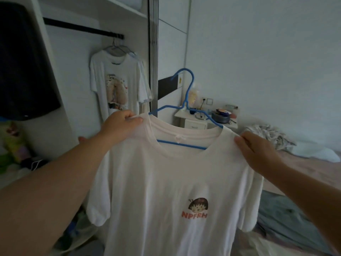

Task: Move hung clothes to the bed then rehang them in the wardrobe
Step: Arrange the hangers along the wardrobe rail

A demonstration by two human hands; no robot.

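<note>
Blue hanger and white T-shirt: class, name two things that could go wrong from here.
1. The left hand is pulling the T-shirt shoulder over the blue hanger; that end is still bare, so the collar may stretch or slip off.
2. Both hands grip only fabric; the right hand pinches the other shoulder, so the hanger could tilt out.

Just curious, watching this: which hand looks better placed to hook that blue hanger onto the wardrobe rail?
Probably the left hand: it grips the white T-shirt on the wardrobe side, nearest the black rail. The right hand holds the bed-side shoulder.
</note>
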